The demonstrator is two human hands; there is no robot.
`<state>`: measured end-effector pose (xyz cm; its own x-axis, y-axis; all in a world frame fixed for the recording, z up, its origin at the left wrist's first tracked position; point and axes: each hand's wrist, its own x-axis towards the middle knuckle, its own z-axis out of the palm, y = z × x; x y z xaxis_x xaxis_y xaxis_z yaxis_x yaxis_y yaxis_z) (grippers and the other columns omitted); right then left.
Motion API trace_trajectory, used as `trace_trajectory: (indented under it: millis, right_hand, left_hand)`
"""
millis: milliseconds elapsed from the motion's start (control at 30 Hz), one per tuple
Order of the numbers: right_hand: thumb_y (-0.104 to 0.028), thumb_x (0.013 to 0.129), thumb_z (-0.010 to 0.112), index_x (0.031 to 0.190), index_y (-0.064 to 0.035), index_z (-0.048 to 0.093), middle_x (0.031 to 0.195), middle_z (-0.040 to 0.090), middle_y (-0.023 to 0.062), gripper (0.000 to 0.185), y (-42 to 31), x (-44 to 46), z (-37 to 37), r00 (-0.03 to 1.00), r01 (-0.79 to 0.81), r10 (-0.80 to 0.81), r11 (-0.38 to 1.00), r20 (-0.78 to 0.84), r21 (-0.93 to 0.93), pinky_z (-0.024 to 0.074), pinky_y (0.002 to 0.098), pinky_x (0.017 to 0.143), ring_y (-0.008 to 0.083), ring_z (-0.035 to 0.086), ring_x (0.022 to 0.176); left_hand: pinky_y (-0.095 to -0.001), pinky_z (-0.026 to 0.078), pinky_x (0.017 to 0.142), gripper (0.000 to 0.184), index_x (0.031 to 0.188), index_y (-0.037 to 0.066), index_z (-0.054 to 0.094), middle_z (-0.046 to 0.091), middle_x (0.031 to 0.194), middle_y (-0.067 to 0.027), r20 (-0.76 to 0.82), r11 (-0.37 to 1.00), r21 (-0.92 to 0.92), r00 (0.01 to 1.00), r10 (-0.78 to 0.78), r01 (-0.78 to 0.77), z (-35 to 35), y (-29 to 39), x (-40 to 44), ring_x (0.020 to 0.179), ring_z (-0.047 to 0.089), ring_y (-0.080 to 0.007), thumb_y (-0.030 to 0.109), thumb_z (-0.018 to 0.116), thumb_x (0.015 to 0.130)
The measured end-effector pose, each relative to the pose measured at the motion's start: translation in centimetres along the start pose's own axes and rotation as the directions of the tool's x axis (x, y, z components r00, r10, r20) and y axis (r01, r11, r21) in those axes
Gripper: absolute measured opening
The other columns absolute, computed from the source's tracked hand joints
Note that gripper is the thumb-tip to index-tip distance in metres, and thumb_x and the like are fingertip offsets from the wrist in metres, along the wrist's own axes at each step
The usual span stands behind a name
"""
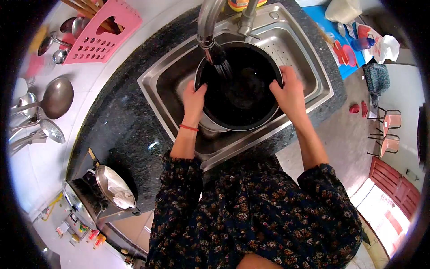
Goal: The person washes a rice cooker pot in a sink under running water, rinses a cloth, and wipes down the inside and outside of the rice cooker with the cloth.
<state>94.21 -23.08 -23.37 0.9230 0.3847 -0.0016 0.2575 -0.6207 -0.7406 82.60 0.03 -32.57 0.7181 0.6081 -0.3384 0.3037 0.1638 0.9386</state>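
Observation:
A large round pot (242,89) with a black inside is held over the steel sink (210,154). My left hand (195,101) is closed on its left rim, a red band on the wrist. On the right rim, my right hand (289,92) grips the pot with thumb on top. Water runs from the faucet (207,27) into the pot, near its upper left part. The surface inside looks rippled.
A pink utensil rack (103,31) and hanging ladles (58,97) are on the wall at left. A pan (115,186) stands by the stove at lower left. Blue sheet (329,27) with bags and pink items lies at upper right. Chairs (390,134) stand far right.

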Motion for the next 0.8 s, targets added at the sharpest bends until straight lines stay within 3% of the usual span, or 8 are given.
trace_trajectory:
  millis: [200, 333, 367, 400, 467, 600, 733, 800]
  right_hand:
    - [-0.010, 0.076, 0.061, 0.111, -0.0019, 0.047, 0.086, 0.061, 0.0275, 0.038, 1.0, -1.2, 4.5, 0.995, -0.009, -0.002, 0.995, 0.098, 0.103, 0.0458, 0.0509, 0.075, 0.0471, 0.058, 0.086]
    - [-0.009, 0.075, 0.060, 0.109, -0.0012, 0.050, 0.087, 0.061, 0.0265, 0.036, 3.3, -2.9, 5.3, 0.987, -0.081, 0.050, 0.975, 0.151, 0.205, 0.0467, 0.0470, 0.078, 0.0450, 0.059, 0.085]
    - [-0.010, 0.075, 0.059, 0.107, -0.0002, 0.052, 0.090, 0.061, 0.0261, 0.034, 4.5, -2.9, 5.3, 0.981, -0.138, 0.112, 0.977, 0.160, 0.162, 0.0472, 0.0450, 0.078, 0.0431, 0.060, 0.087]
    - [-0.012, 0.076, 0.060, 0.106, 0.0001, 0.052, 0.090, 0.062, 0.0263, 0.033, 3.6, -2.7, 4.0, 0.953, -0.268, 0.237, 0.951, 0.190, 0.158, 0.0473, 0.0446, 0.077, 0.0423, 0.060, 0.087]
    - [-0.014, 0.076, 0.061, 0.108, -0.0007, 0.052, 0.088, 0.062, 0.0263, 0.035, 6.1, -1.8, 4.2, 0.991, -0.126, 0.121, 0.989, 0.064, 0.077, 0.0477, 0.0446, 0.076, 0.0424, 0.061, 0.085]
    - [-0.017, 0.083, 0.062, 0.109, -0.0027, 0.053, 0.092, 0.063, 0.0233, 0.031, 4.6, 2.1, 5.8, 0.993, -0.109, 0.109, 0.994, 0.040, 0.022, 0.0470, 0.0427, 0.078, 0.0395, 0.061, 0.090]
    - [-0.015, 0.084, 0.061, 0.111, -0.0022, 0.049, 0.096, 0.061, 0.0261, 0.032, 3.9, 3.0, 10.7, 0.992, 0.010, -0.041, 0.970, 0.123, 0.244, 0.0458, 0.0443, 0.080, 0.0437, 0.057, 0.096]
    - [-0.012, 0.084, 0.062, 0.113, -0.0015, 0.048, 0.097, 0.060, 0.0264, 0.034, 3.5, 1.3, 11.1, 0.981, 0.022, -0.077, 0.956, 0.176, 0.293, 0.0459, 0.0426, 0.080, 0.0447, 0.057, 0.095]
  left_hand:
    - [-0.0278, 0.044, 0.069, 0.019, 0.094, -0.003, 0.063, 0.064, 0.079, -0.0038, -0.114, 0.932, 0.359, 0.989, 0.098, -0.051, -5.4, 3.5, -4.7, 0.073, 0.054, -0.0112, 0.005, 0.058, 0.078]
    - [-0.0241, 0.041, 0.064, 0.019, 0.097, -0.001, 0.062, 0.059, 0.081, 0.0003, -0.090, 0.902, 0.404, 0.987, -0.130, 0.156, -6.0, 3.5, -6.7, 0.069, 0.049, -0.0084, 0.002, 0.055, 0.079]
    - [-0.0244, 0.041, 0.063, 0.017, 0.094, -0.002, 0.062, 0.059, 0.079, 0.0004, -0.056, 0.924, 0.373, 0.996, -0.062, 0.078, -5.9, 1.8, -6.3, 0.068, 0.049, -0.0089, 0.002, 0.056, 0.078]
    - [-0.0247, 0.041, 0.063, 0.016, 0.092, -0.002, 0.062, 0.059, 0.078, 0.0006, -0.050, 0.815, 0.573, 0.996, -0.067, 0.084, -3.7, 5.1, -6.5, 0.069, 0.050, -0.0095, 0.001, 0.057, 0.077]
    - [-0.0326, 0.046, 0.067, 0.020, 0.087, -0.005, 0.061, 0.062, 0.072, -0.0149, -0.007, 0.942, 0.335, 1.000, 0.031, -0.026, -3.2, 1.1, -4.9, 0.068, 0.058, -0.0212, 0.009, 0.058, 0.074]
    - [-0.0318, 0.046, 0.069, 0.021, 0.091, -0.005, 0.062, 0.064, 0.076, -0.0137, -0.056, 0.949, 0.311, 0.996, 0.066, -0.045, -3.1, 2.5, -2.9, 0.071, 0.059, -0.0195, 0.009, 0.058, 0.075]
    - [-0.0296, 0.046, 0.071, 0.022, 0.097, -0.004, 0.062, 0.065, 0.080, -0.0111, -0.165, 0.886, 0.463, 0.984, 0.072, 0.013, -5.2, 7.1, -5.1, 0.073, 0.058, -0.0160, 0.007, 0.056, 0.078]
    - [-0.0304, 0.046, 0.068, 0.020, 0.093, -0.003, 0.061, 0.064, 0.076, -0.0120, -0.195, 0.839, 0.539, 0.957, 0.217, -0.080, -6.0, 6.4, -6.4, 0.068, 0.057, -0.0174, 0.008, 0.057, 0.077]
